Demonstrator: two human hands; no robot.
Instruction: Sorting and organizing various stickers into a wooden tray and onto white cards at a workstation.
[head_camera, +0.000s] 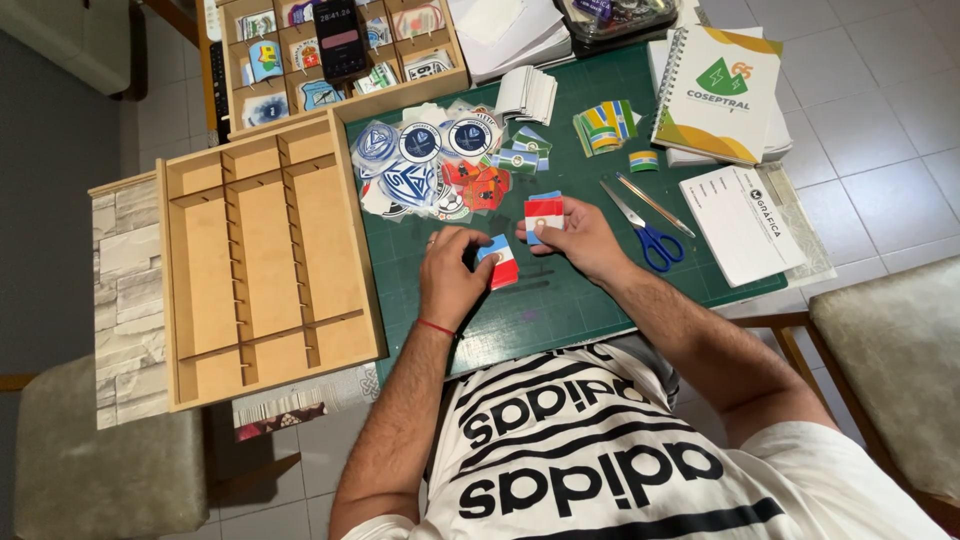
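Observation:
My left hand (452, 272) pinches a small flag sticker (500, 262), blue, white and red, just above the green cutting mat (560, 300). My right hand (580, 236) holds a small stack of similar stickers (543, 214), red and white on top. The two hands are close together near the mat's middle. A heap of round crest stickers and shirt-shaped stickers (430, 165) lies just beyond my left hand.
An empty wooden tray with dividers (262, 255) sits to the left, a filled tray with a phone (340, 40) behind it. Blue-handled scissors (645, 232), a thin tool (655, 205), a spiral notebook (720, 90), white cards (527, 93) and a paper sheet (740, 222) lie to the right.

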